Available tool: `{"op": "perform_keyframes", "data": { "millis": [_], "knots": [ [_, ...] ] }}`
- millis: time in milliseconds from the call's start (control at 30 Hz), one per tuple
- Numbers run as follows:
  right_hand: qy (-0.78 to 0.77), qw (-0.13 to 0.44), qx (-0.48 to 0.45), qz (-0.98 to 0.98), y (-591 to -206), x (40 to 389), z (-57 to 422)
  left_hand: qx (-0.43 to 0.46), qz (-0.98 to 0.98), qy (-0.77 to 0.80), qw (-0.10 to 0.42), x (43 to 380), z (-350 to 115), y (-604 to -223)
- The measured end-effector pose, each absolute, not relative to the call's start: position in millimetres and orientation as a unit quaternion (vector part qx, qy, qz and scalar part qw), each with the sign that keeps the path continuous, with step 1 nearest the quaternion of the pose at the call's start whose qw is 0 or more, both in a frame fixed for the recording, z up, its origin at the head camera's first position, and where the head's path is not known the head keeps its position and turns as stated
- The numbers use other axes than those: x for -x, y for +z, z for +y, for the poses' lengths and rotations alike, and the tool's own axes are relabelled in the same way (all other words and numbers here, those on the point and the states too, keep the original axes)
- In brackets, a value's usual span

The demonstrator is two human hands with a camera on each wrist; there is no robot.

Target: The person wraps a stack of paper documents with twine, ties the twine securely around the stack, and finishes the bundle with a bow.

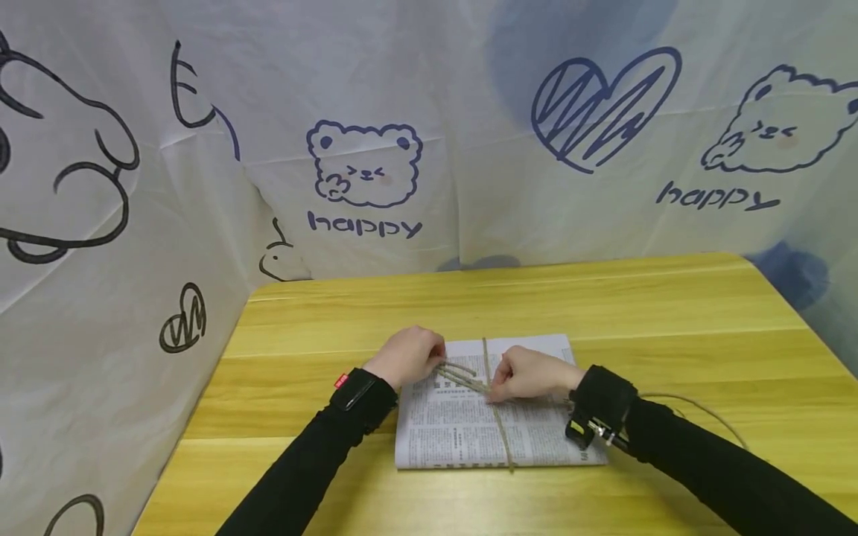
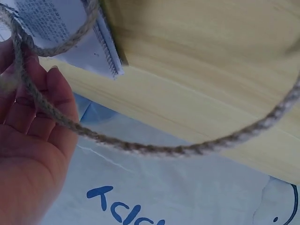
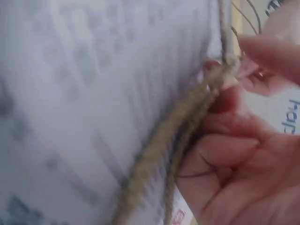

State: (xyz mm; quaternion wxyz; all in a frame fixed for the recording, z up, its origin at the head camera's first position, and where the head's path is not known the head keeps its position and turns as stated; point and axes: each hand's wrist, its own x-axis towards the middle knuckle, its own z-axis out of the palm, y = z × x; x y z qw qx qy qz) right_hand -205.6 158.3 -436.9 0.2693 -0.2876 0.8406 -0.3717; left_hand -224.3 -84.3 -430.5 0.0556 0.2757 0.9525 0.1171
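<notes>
A thick, flat bundle of folded newspaper (image 1: 439, 435), white with dense dark print, lies on the wooden tabletop (image 1: 302, 387), its long edge towards the person. Tan twisted twine (image 2: 173, 150) runs across its upper face from far edge to near edge, crossing strands near the middle. The left hand (image 1: 410, 357) holds doubled strands leading leftward, while the right hand (image 1: 531, 374) pinches the twine by the crossing.

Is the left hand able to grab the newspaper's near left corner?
Probably yes: that corner of the newspaper is uncovered, close to the left hand. The hand seems to hold string, though, so may need to let go.
</notes>
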Motion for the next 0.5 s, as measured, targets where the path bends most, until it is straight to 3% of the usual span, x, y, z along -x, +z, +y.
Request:
{"op": "perform_keyframes", "data": {
  "millis": [167, 333, 500],
  "knots": [
    [-0.390, 0.236, 0.243, 0.856, -442, 202, 157, -0.279, 0.950, 0.126, 0.051, 225, -84, -432],
    [-0.443, 0.245, 0.242, 0.828, -445, 200, 165, -0.287, 0.948, 0.127, 0.050, 225, -80, -433],
    [-0.462, 0.256, 0.256, 0.810, -445, 200, 172, -0.317, 0.924, 0.187, 0.104, 224, -70, -434]
  ]
}}
